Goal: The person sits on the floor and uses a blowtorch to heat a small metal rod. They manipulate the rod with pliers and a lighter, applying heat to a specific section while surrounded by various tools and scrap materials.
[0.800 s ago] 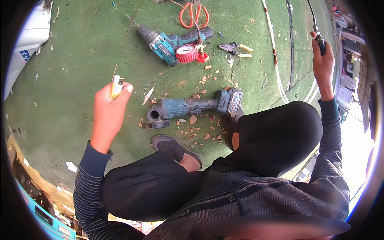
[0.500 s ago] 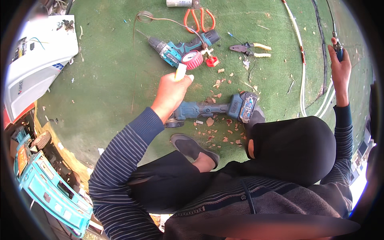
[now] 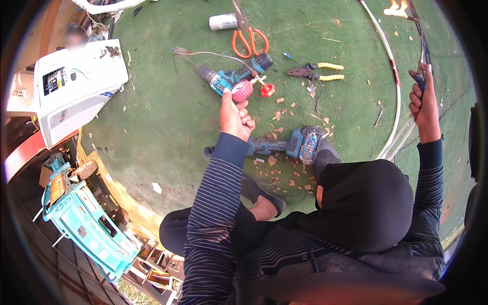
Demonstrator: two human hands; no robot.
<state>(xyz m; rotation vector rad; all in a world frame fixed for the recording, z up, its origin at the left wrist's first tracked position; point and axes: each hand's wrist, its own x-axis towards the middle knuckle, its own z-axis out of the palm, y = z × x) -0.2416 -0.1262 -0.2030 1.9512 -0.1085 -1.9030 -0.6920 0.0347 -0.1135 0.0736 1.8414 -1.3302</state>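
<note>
My right hand (image 3: 426,104) is wrapped round the blue handle of a gas torch (image 3: 421,39) at the far right. A yellow flame (image 3: 396,8) burns at the torch's tip. My left hand (image 3: 236,116) is closed, thumb forward and fingers curled; what it may hold is hidden. It is just in front of a pink-red pressure gauge (image 3: 242,91) with a red valve knob (image 3: 267,90). Behind the gauge lies a teal cordless drill (image 3: 231,76). Below the left hand, partly covered by my arm, a blue cordless angle grinder (image 3: 272,146) rests on the green floor.
Orange-handled shears (image 3: 249,43) lie beside a small can (image 3: 222,22), and yellow-handled pliers (image 3: 325,72) to their right. A white hose (image 3: 389,56) runs along the right. At left are a white appliance housing (image 3: 84,91) and a turquoise vehicle (image 3: 91,218). Brown chips litter the floor.
A flame now shows at the torch tip. My left hand has moved right and slightly down; the pale yellow lighter seen in it before is out of sight. The view has shifted.
</note>
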